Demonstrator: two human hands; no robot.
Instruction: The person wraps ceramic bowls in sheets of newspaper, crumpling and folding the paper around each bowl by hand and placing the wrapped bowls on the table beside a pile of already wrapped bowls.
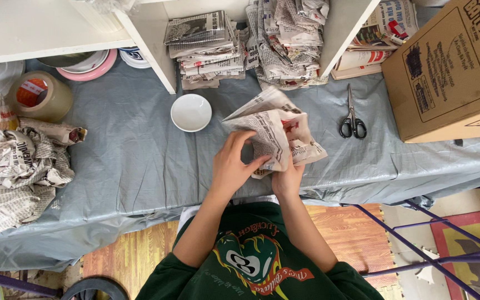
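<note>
A: Far left of the table [140, 155] we log wrapped bundles [12, 172] in newsprint and a tape roll [39, 95]. A pink-rimmed dish [87, 69] sits half under the shelf [40, 30].

B: Centre: a small white bowl [191, 112], bare, just left of our hands. Behind it, a newspaper stack [206, 47] and a crumpled heap in the shelf bay.

A: Left hand [233, 166] is curled, fingers pressing a fold of the newspaper sheet [276, 130]. Right hand [288, 179] grips the sheet from below, mostly hidden by paper. The sheet is held just above the table edge, in front of us.

B: We cannot tell whether anything is inside the sheet.

A: Risk, as we judge it: thin newsprint under that pinch could tear. The bowl is near the left hand, so a stray knuckle could knock it.

B: Right of the hands: scissors [353, 119], closed, then a cardboard box [451, 66]. A loose corner of paper sweeping wide could drag the scissors.
</note>
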